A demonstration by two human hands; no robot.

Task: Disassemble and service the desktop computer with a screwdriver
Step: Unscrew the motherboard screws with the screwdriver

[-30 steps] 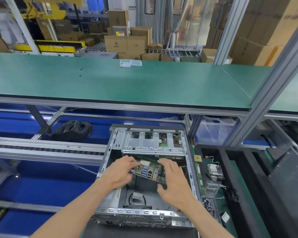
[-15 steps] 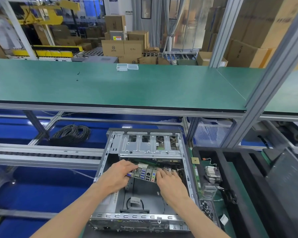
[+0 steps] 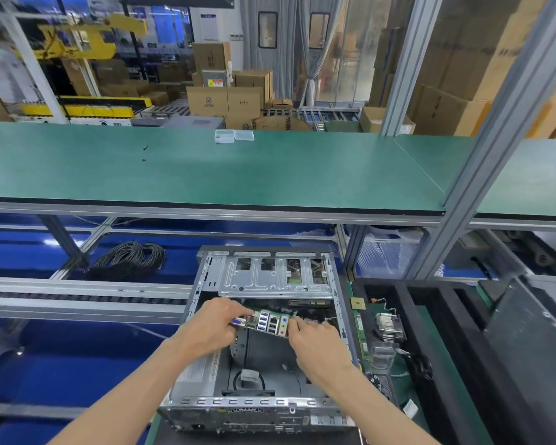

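An open grey desktop case lies on its side in front of me, its metal drive cage at the far end. Inside it, a green motherboard is tilted with its rear port block facing me. My left hand grips the board's left end near the blue VGA port. My right hand pinches its right end with curled fingers. Most of the board's far part is hidden under the drive cage. No screwdriver shows.
To the right, a black tray holds a CPU chip, a heatsink, memory sticks and small parts. A green shelf with clear plastic boxes spans above. A black cable coil lies at left.
The motherboard has tilted up, its port block now facing me. My right hand slid from on top of the board to its right end. The view shifted slightly.
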